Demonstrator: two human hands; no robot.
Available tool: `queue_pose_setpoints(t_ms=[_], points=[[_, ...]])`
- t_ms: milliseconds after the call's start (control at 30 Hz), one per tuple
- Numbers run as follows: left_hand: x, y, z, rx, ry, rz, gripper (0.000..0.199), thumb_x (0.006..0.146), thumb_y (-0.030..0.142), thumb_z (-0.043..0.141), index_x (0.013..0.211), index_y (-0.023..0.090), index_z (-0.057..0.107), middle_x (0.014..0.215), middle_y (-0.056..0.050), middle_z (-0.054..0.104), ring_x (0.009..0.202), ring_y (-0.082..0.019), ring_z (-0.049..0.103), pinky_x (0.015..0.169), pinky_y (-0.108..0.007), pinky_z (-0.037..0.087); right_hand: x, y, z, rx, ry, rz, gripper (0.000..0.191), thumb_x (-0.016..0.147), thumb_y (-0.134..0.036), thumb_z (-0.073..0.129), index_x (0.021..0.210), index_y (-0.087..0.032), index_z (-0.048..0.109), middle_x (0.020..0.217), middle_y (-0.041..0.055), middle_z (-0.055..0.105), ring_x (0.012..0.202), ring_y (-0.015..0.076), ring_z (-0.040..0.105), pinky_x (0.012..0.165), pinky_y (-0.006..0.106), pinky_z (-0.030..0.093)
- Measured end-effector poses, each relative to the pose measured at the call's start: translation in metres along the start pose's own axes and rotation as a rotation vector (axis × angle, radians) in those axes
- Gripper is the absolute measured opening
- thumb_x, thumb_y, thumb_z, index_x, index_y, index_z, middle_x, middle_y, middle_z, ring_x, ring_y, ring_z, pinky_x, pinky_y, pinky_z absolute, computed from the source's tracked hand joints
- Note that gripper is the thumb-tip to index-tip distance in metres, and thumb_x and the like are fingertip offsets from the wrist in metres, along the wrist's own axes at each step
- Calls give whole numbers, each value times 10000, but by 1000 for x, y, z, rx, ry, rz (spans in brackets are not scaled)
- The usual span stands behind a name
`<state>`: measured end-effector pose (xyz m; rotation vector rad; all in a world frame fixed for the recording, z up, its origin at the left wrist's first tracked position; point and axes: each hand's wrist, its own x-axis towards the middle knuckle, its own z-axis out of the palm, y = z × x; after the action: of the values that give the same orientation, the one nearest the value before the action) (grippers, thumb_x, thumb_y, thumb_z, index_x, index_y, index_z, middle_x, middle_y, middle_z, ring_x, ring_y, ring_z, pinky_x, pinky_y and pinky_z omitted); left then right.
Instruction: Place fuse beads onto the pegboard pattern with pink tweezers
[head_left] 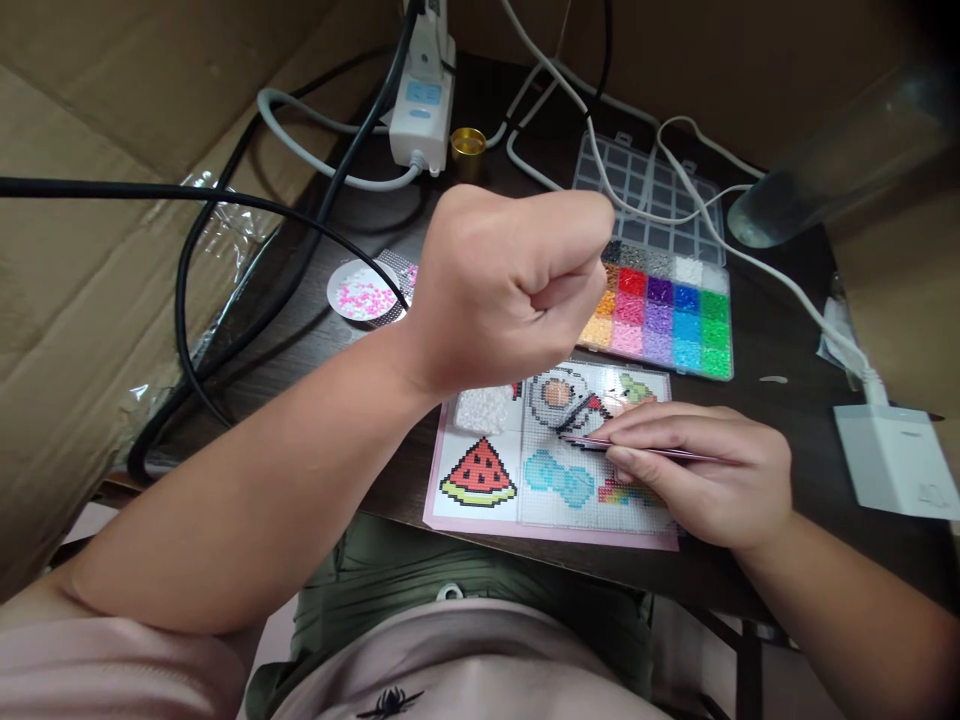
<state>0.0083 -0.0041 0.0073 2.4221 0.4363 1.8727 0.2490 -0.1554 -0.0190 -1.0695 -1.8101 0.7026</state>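
Note:
My left hand [517,280] is raised in a fist over the table, close to the camera; no object shows in it, and it covers part of what lies below. My right hand [709,460] pinches thin pinkish tweezers [589,441], their tips over a clear pegboard [555,515]. The pegboard lies on a pattern sheet [459,445] with a watermelon slice, a blue bow, a rainbow piece and a frying pan with an egg. Black, red and other beads show around the pan design near the tips. A clump of whitish beads [481,410] sits on the sheet's left half.
Behind is a divided box of coloured beads [660,310], its clear lid [637,160] open. A white dish [364,292] holds pink and white beads. A power strip [421,115], a gold cup [469,145], a white adapter [892,460] and loose cables surround the table. Cardboard walls [97,120] enclose it.

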Motion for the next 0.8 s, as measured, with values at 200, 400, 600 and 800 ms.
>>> queue_pose_setpoints(t_ms=[200,400,600,800], points=[[1,3,-2,-5,-2,-21,537,981,-31,620,837,254,189,654,59,284,554,-57,551,548,-221,427,3,-1,-2,6,-20,-16,240,977,-76,993,1004,-314,1007,947,43,990,773,287,980,926,423,878],[3,0,-3,-16,-16,21,511,984,-18,593,839,261,190,684,62,234,523,-32,490,550,-214,370,5,-1,-3,-2,-40,-35,227,992,-82,989,1002,-307,1013,965,34,995,804,251,982,951,374,868],[4,1,1,-13,18,58,488,981,-6,567,845,261,181,676,69,172,477,-15,361,503,-215,245,3,0,-2,-18,-26,-11,176,1025,-140,990,990,-310,1014,943,45,989,768,263,967,931,419,882],[1,1,0,12,2,34,473,968,14,570,839,262,189,683,65,176,483,-20,286,487,-237,186,2,0,-1,-12,-19,-16,207,1012,-115,995,1026,-320,1019,962,39,992,780,273,975,947,437,882]])
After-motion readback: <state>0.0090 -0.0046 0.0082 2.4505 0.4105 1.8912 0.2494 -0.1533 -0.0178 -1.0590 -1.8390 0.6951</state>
